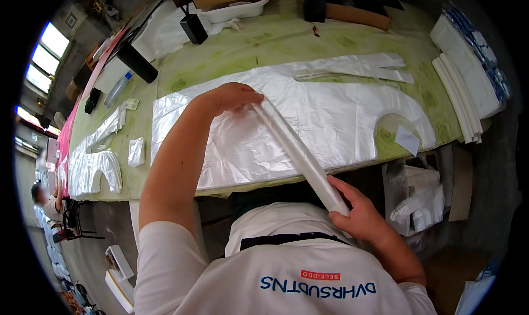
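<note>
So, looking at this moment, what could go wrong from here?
The folded plastic strip is held only near its two ends, by the left grip and the right grip, so its folds might loosen. It slants across the cut-out plastic sheet, which it could catch and wrinkle. The white paper slip lies by the near edge of the table and might get knocked off.

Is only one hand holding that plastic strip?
No, the left hand holds the plastic strip at one end, the right hand at the other.
</note>
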Available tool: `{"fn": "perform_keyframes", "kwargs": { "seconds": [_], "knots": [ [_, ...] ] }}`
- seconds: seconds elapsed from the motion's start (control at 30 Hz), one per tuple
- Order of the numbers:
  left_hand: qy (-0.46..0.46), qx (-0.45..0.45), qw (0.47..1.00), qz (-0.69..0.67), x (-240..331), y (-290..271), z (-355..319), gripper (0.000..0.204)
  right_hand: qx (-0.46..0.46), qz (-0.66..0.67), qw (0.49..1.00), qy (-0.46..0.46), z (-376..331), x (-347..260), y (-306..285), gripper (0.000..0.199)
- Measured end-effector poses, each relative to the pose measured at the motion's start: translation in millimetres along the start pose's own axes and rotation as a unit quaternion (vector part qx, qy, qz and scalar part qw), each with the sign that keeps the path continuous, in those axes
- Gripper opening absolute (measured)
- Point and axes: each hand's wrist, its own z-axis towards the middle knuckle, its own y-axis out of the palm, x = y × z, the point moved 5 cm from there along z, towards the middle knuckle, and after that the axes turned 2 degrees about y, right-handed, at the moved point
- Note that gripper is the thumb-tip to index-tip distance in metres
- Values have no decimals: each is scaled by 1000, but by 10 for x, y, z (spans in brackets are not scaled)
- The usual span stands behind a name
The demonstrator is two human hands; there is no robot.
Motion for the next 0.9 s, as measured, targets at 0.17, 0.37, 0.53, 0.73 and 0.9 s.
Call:
{"fn": "perform_keyframes", "kwargs": {
  "seconds": [0.17, 0.37, 0.53, 0.73, 0.9],
  "knots": [
    [-29, -24, 999, 21, 36, -18, 48, 46, -11, -11, 1000, 1, 38, -26, -41, 77],
    [-22, -16, 999, 36, 54, 10, -50, 51, -31, -5, 1000, 4, -16, 56, -74, 76],
    [-35, 9, 994, 105, 158, 78, -173, 65, -31, 9, 999, -17, -31, 100, -40, 76],
    [23, 27, 997, 73, 204, 97, -149, 66, -25, 30, 998, -41, 34, 80, 3, 75],
    [42, 26, 960, -276, -263, -43, 138, 44, -7, 41, 998, -48, 93, 32, 62, 75]
  ]
}}
